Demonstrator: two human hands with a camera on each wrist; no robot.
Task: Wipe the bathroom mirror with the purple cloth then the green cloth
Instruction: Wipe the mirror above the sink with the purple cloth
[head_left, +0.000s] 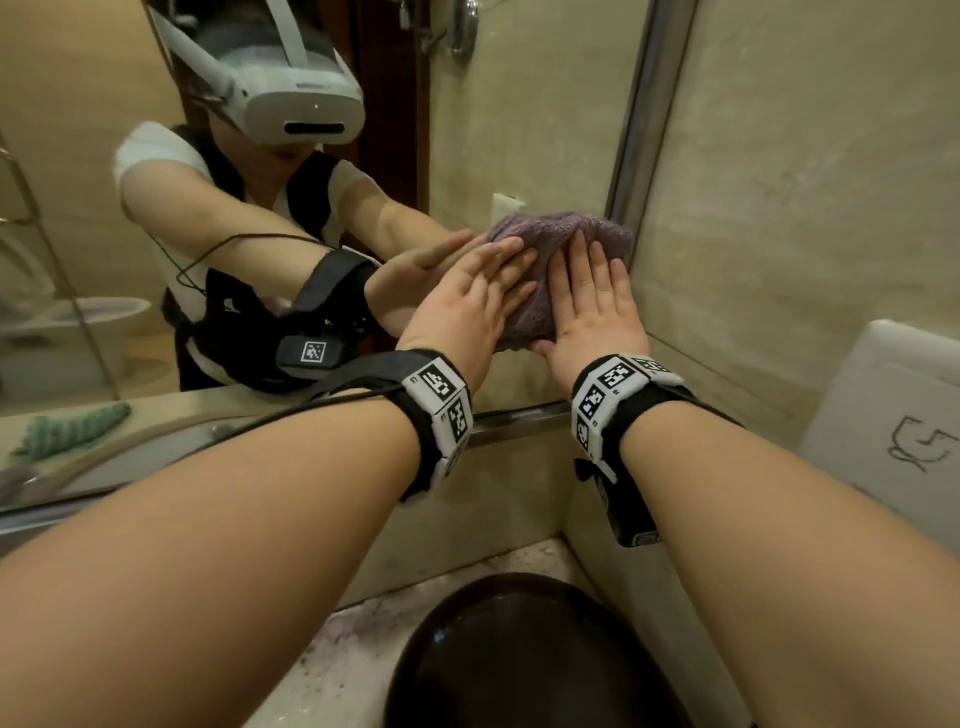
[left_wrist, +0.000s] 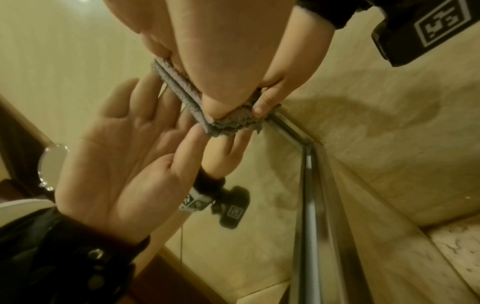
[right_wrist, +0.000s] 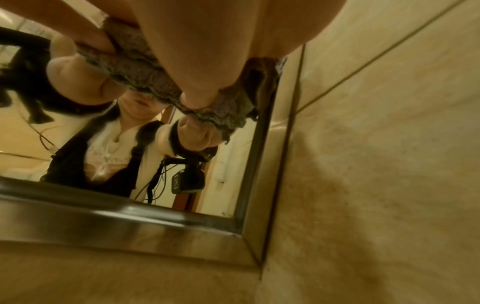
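The purple cloth (head_left: 550, 234) lies bunched against the mirror (head_left: 530, 130), near its lower right corner. My left hand (head_left: 467, 306) presses flat on the cloth's left part with straight fingers. My right hand (head_left: 592, 306) presses flat on its right part, beside the steel side frame (head_left: 639, 130). In the right wrist view the cloth (right_wrist: 145, 78) is squeezed between my right hand (right_wrist: 207, 51) and the glass. The left wrist view shows the cloth's folded edge (left_wrist: 182, 92) on the glass. The green cloth (head_left: 67, 428) shows only as a reflection, lying on the counter at far left.
The mirror's steel bottom frame (head_left: 519, 415) runs above a speckled stone counter (head_left: 363, 649). A dark round object (head_left: 519, 660) sits below my arms. The tiled side wall (head_left: 779, 208) stands close on the right, with a white box (head_left: 893, 415) against it.
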